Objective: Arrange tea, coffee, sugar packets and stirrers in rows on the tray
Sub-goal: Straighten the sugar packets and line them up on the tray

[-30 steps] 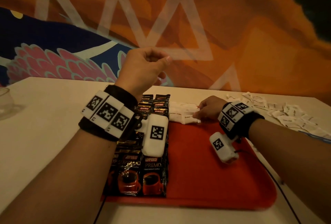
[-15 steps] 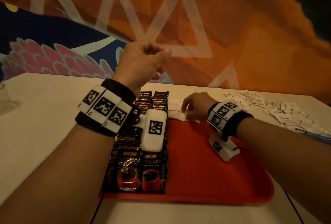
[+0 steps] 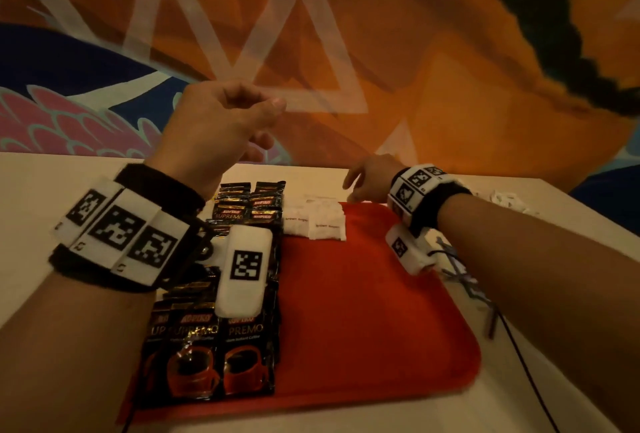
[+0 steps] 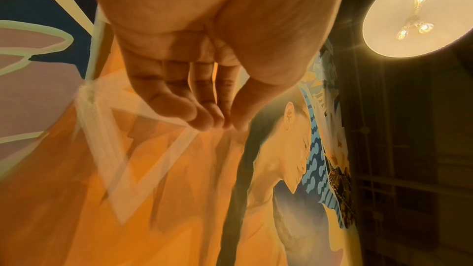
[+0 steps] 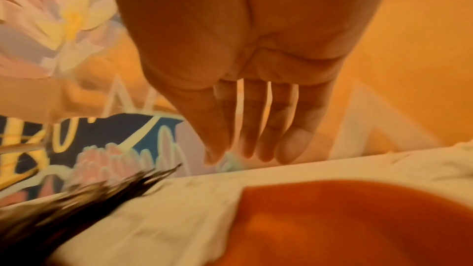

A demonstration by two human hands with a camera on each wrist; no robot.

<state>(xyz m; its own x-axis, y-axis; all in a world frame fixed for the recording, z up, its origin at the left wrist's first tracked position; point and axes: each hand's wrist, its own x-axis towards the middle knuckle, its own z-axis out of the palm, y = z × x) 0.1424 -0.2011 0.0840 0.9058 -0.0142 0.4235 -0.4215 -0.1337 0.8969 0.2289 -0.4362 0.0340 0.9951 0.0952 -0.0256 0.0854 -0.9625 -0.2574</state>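
Observation:
A red tray (image 3: 363,311) lies on the white table. Black coffee sachets (image 3: 207,356) fill its left side in overlapping rows up to the far edge. White brown-sugar packets (image 3: 315,221) lie side by side at the tray's far middle, blurred in the right wrist view (image 5: 166,219). My right hand (image 3: 367,180) hovers just beyond and right of them, over the tray's far rim, fingers (image 5: 256,128) straight and empty. My left hand (image 3: 225,121) is raised above the coffee rows, fingers (image 4: 204,108) loosely curled toward the thumb, holding nothing.
Several loose white packets (image 3: 509,199) lie on the table (image 3: 52,173) beyond my right forearm. A dark cable (image 3: 519,363) runs along the tray's right side. A painted wall stands right behind the table. The tray's middle and right are bare red.
My right hand has let go of the sugar packets, lifted off them and shifted right with its fingers straightened. The left hand stays raised in the air.

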